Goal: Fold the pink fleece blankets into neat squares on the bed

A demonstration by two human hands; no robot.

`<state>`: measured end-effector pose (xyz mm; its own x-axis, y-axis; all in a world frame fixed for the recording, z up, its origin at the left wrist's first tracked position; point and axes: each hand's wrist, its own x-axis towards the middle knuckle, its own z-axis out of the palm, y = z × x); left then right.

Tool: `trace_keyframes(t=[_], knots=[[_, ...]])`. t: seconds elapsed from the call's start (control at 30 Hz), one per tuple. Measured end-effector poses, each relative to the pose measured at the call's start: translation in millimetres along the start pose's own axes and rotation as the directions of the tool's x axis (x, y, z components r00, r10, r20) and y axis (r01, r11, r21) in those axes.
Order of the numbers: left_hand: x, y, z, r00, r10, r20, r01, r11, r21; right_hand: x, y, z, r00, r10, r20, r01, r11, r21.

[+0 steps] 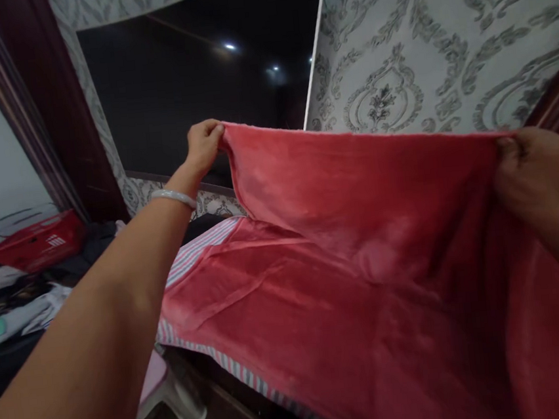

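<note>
A soft red fleece blanket (pixel 344 262) is stretched out in front of me. Its lower part lies over a striped cloth (pixel 192 256) on a surface. My left hand (pixel 204 144) pinches the blanket's upper left corner and holds it up; a pale bangle (pixel 173 196) circles that wrist. My right hand (pixel 537 168) is closed on the upper right corner at the same height. The top edge runs taut between both hands.
A dark flat screen (pixel 198 79) hangs on patterned grey wallpaper (pixel 441 42) behind the blanket. A red box (pixel 35 243) and piled clothes and papers (pixel 12 307) lie at the left. A dark wooden door frame (pixel 52 106) stands beside them. A white stool (pixel 177 404) sits below.
</note>
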<state>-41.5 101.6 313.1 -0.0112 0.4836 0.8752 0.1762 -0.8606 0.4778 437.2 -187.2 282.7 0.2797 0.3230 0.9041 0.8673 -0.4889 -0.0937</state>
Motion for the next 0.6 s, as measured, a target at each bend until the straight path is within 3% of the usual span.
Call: trace_keyframes(t=[0.1, 0.2, 0.23, 0.33, 0.43, 0.6], knots=[[-38.4, -15.1, -38.8, 0.991, -0.086, 0.1, 0.075, 0.991, 0.108, -52.7, 5.4, 11.5, 0.973, -0.197, -0.118, 0.209, 0.973, 0.101], [-102.4, -37.0, -80.0, 0.956, -0.226, 0.187, 0.182, 0.957, 0.226, -133.7, 2.1, 22.6, 0.92, -0.357, -0.163, 0.386, 0.898, 0.211], [-126.6, -45.1, -92.2, 0.925, -0.292, 0.244, 0.227, 0.938, 0.261, -162.0, -0.9, 26.1, 0.905, -0.398, -0.148, 0.425, 0.861, 0.279], [-197.1, -67.6, -122.0, 0.822, -0.456, 0.34, 0.363, 0.881, 0.304, -237.4, -11.9, 35.2, 0.875, -0.477, -0.078, 0.458, 0.768, 0.447], [-252.6, -83.7, -144.3, 0.745, -0.539, 0.394, 0.41, 0.835, 0.368, -291.3, -18.9, 41.9, 0.866, -0.499, 0.009, 0.41, 0.721, 0.558], [-297.4, -96.2, -170.4, 0.757, -0.494, 0.428, 0.3, 0.844, 0.445, -338.7, -8.5, 43.7, 0.85, -0.514, 0.111, 0.355, 0.717, 0.6]])
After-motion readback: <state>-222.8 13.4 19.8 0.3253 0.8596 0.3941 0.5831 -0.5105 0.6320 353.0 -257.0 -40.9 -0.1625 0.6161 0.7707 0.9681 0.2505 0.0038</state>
